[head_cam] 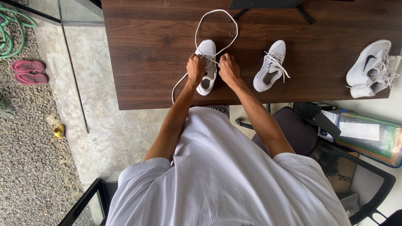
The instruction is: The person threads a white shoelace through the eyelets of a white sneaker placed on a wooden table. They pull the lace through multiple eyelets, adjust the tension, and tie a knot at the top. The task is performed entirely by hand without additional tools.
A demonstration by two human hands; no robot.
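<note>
Two hands are seen at the upper centre of the frame. The left hand [195, 68] and right hand [228, 68] are each closed on a white lace [217, 11], one on either side of a white shoe [207, 67]. The shoe is laid toe away on a dark wooden table [146, 50], near its front edge. The lace is looped in a wide arc beyond the toe, and one end is trailed off the table edge at the left. Four white shoes are counted: the held one, one [270, 65] just to its right, and a stacked pair [372, 69] at the far right. Two pink sandals [28, 72] are seen on gravel at the left.
</note>
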